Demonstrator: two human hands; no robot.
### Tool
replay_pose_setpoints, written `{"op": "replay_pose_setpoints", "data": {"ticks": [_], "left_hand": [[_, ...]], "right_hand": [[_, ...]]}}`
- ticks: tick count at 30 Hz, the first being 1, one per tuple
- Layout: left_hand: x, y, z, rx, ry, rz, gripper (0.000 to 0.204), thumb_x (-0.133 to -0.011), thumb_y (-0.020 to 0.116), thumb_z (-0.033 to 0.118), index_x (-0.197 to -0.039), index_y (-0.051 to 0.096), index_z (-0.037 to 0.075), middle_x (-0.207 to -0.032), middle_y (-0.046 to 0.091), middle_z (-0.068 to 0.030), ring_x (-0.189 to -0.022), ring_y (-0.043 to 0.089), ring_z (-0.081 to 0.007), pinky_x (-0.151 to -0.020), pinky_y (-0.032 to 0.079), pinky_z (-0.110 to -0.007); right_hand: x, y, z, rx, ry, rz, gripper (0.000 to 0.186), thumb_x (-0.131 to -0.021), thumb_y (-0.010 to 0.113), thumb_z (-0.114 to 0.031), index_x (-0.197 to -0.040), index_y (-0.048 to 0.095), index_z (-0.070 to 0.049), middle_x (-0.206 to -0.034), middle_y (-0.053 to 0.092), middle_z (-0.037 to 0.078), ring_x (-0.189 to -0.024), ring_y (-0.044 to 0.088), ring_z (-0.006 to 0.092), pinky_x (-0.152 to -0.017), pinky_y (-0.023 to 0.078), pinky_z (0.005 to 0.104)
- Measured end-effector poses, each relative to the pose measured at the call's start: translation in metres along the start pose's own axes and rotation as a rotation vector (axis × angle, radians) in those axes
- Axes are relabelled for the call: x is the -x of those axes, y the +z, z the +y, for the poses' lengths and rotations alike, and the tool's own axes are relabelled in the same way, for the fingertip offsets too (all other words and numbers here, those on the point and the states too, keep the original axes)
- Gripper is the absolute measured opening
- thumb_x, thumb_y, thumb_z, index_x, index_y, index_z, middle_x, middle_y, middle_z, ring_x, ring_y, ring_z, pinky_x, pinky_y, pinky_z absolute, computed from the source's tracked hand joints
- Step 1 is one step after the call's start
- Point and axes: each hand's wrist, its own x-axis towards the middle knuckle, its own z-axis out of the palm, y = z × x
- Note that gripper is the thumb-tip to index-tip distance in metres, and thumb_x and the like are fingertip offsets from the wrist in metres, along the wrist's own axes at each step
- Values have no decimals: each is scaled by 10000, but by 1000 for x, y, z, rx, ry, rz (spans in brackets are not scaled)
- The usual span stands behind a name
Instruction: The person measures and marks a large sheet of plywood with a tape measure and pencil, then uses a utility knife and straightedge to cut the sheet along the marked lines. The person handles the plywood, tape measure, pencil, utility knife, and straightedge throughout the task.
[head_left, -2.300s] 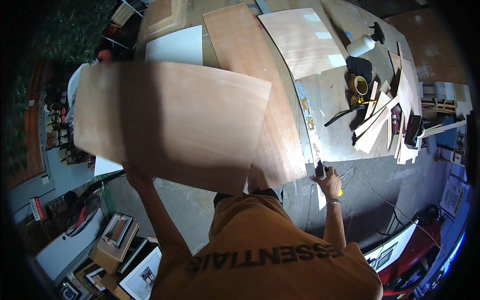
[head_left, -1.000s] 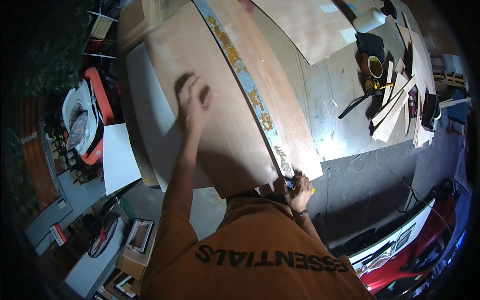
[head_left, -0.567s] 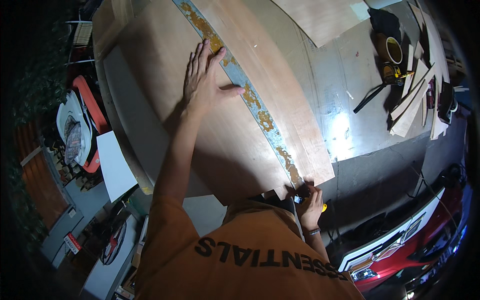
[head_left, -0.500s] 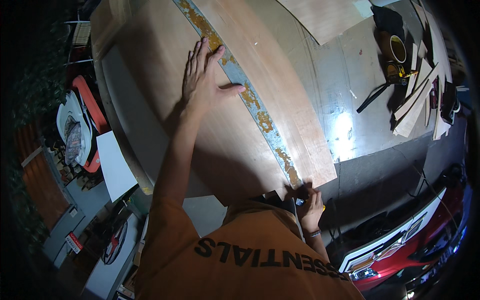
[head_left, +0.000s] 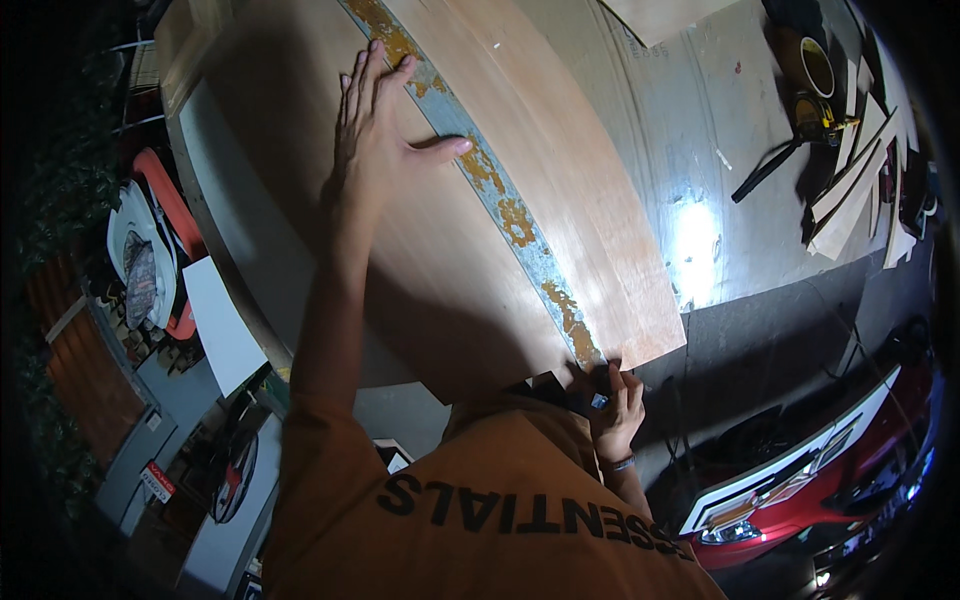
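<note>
At the near end of the long rusty metal straightedge [head_left: 500, 195], my right hand [head_left: 618, 400] pinches a small dark cutting tool [head_left: 598, 385]; my left hand [head_left: 375, 125], fingers spread, presses the straightedge's far part onto the wide brown plywood sheet [head_left: 420, 270]. I judge a cut is starting; next comes a steady draw along it.

We have laid the plywood sheet [head_left: 420, 250] flat beside the rusty straightedge [head_left: 500, 200], and our left hand [head_left: 375, 130] has slid up it, fingers spread against the straightedge.
</note>
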Motion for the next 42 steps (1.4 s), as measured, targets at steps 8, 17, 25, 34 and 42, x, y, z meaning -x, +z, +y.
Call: {"op": "replay_pose_setpoints", "data": {"ticks": [8, 17, 25, 34, 42], "left_hand": [[2, 4, -2, 6, -1, 1, 992, -602, 930, 387, -1425, 483, 58, -1567, 332, -295, -1460, 327, -435, -1188, 220, -613], [2, 1, 0, 30, 2, 8, 968, -588, 945, 294, -1406, 494, 38, -1561, 333, -305, -1453, 333, -438, -1189, 265, -547], [0, 8, -5, 83, 51, 22, 943, -625, 923, 241, -1424, 472, 21, -1553, 339, -308, -1457, 316, -441, -1186, 278, -522], [1, 8, -7, 87, 65, -3, 946, -648, 922, 271, -1433, 461, 16, -1558, 321, -321, -1460, 316, -433, -1177, 293, -516], [1, 6, -4, 46, 59, 1, 950, -648, 931, 288, -1434, 465, 30, -1563, 327, -304, -1456, 316, -443, -1181, 284, -529]], "right_hand": [[-3, -2, -1, -35, -8, -16, 709, -638, 626, 63, -1327, 617, -104, -1095, 619, 107, -904, 676, 294, -695, 562, 385], [-5, -3, 0, -15, -41, 0, 725, -611, 689, 50, -1317, 619, -98, -1073, 633, 97, -894, 685, 280, -690, 563, 384], [-7, -9, 1, 2, -26, -57, 609, -735, 715, -89, -1335, 610, -92, -1098, 610, 116, -853, 681, 281, -665, 557, 380], [-9, -10, -5, 3, 11, -126, 685, -680, 860, -150, -1315, 611, -96, -1040, 588, 84, -848, 675, 244, -631, 569, 357], [-14, -11, -4, -25, -1, -108, 758, -666, 784, -96, -1399, 592, -120, -1096, 581, 85, -702, 656, 168, -569, 530, 324]]}}
